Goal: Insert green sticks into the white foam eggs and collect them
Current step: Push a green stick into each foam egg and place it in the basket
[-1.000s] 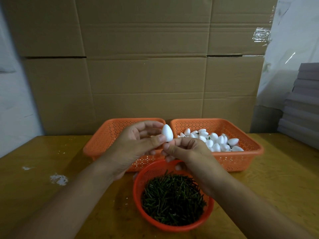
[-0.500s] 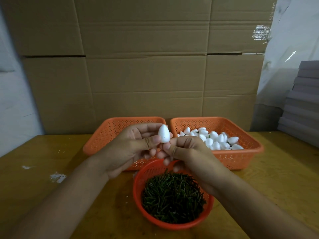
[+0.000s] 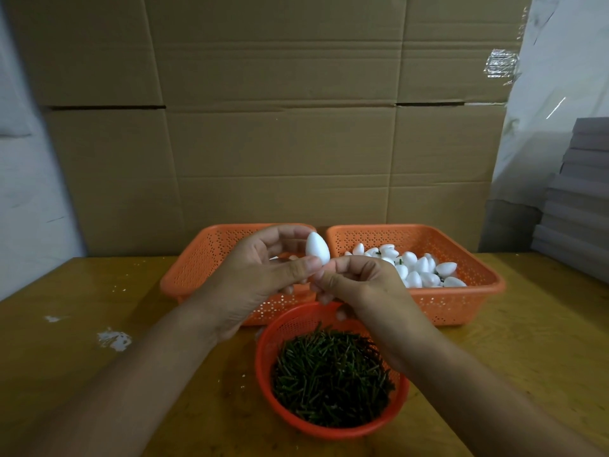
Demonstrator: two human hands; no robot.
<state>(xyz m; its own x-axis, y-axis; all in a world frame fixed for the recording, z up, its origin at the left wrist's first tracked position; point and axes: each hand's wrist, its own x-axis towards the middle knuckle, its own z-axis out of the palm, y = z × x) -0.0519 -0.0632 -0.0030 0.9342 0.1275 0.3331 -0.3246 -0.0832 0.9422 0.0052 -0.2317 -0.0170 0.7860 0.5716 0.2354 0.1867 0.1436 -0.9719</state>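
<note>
White foam egg (image 3: 317, 248) pinched in the left hand (image 3: 263, 275) wants steadying while the right hand (image 3: 357, 285), fingers pressed together at its base, pushes straight.

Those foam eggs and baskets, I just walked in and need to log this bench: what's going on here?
A person is working at a wooden table. The left hand pinches a white foam egg upright, and the right hand meets it from below; whether a stick is in those fingers is hidden. In front sits a round red basket full of green sticks. Behind, the right orange tray holds a pile of eggs; the left orange tray is mostly hidden by the hands.
</note>
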